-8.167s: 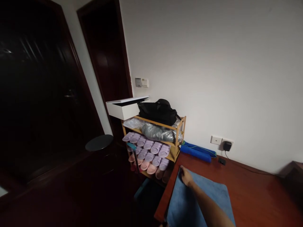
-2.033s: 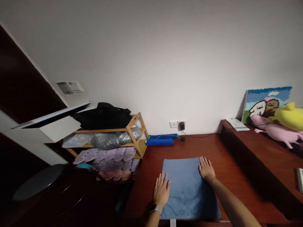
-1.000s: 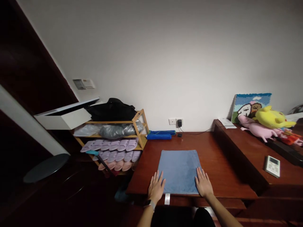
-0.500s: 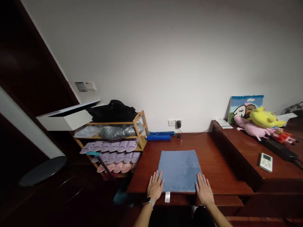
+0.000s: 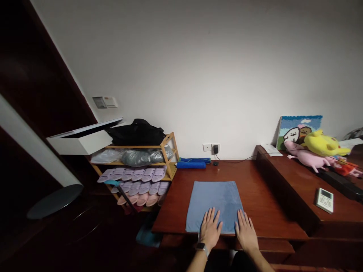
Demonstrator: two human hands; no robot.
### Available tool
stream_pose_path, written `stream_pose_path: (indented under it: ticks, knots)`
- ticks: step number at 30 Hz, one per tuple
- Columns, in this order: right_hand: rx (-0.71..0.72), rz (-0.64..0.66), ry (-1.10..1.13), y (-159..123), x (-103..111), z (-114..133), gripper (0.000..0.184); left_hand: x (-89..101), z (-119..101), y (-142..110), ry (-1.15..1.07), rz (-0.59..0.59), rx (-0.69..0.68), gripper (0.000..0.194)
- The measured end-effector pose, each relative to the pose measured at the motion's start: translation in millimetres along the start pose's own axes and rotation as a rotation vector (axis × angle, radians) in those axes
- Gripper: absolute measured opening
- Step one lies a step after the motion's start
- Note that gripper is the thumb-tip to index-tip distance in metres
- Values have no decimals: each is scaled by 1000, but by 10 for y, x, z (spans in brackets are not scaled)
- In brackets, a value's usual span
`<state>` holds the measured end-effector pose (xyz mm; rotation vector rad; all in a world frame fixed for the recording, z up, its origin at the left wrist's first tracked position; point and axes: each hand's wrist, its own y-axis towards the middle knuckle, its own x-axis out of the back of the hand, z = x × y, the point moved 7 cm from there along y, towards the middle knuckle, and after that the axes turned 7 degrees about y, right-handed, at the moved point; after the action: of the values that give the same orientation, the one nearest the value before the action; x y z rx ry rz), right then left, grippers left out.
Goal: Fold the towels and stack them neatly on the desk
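A flat blue-grey cloth (image 5: 211, 198), square in shape and perhaps a cushion cover, lies spread on the reddish-brown wooden table (image 5: 172, 204). My left hand (image 5: 210, 228) rests flat on its front part, fingers stretched out and slightly apart; a watch (image 5: 202, 247) is on that wrist. At the cloth's right front corner, my right hand (image 5: 246, 230) lies open, its fingertips touching the edge and the palm over the table's front. Most of the white tag at the cloth's front edge is hidden behind my left hand.
Rolled blue items (image 5: 191, 164) lie at the back by the wall, near a plugged-in adapter (image 5: 216, 149). On the left stands a wooden shoe rack (image 5: 169, 160) with slippers and a black bag (image 5: 137, 132). The raised right surface holds plush toys (image 5: 323, 143) and a remote (image 5: 324, 200).
My left hand has moved right, from the cloth's left edge onto its front middle. My right hand stays at the right edge. The view has shifted slightly.
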<state>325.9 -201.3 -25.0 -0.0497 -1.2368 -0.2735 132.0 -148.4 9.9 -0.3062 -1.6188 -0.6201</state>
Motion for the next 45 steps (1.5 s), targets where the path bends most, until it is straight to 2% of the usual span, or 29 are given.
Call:
stream_pose_path:
  ticks: [6, 8, 10, 19, 22, 25, 27, 29, 34, 38, 41, 45]
  knots:
    - [-1, -29, -20, -10, -20, -21, 69, 52, 895, -477, 110, -30, 208, 63]
    - [-4, -33, -7, -11, -23, -27, 69, 67, 1086, -600, 127, -30, 252, 65]
    - [-9, -34, 8, -12, -23, -27, 69, 66, 1175, -667, 135, -29, 278, 65]
    - [6, -35, 47, -8, -43, -31, 70, 15, 1160, -667, 134, 24, 321, 58]
    - [8, -33, 44, -1, -47, -35, 69, 59, 1179, -653, 144, 27, 303, 58]
    - [-7, -16, 17, 3, -23, -19, 69, 180, 1161, -621, 158, -36, 275, 59]
    - [-18, -8, 12, 3, 3, -4, 69, 280, 1108, -608, 140, -110, 240, 59]
    - [-24, -9, 23, 0, 27, 3, 69, 332, 1030, -616, 97, -136, 178, 56]
    - [-13, -12, 27, -9, 15, -6, 69, 296, 909, -766, 35, -41, -7, 58]
    - [-2, 4, 5, 12, -19, -6, 71, 277, 1003, -904, 63, -68, -32, 63]
    - [2, 29, 8, 11, -34, -18, 69, 233, 1107, -971, 95, -134, -4, 59]
    - [72, -46, 41, -120, 14, -82, 63, 153, 1201, -1029, 127, -244, 23, 55]
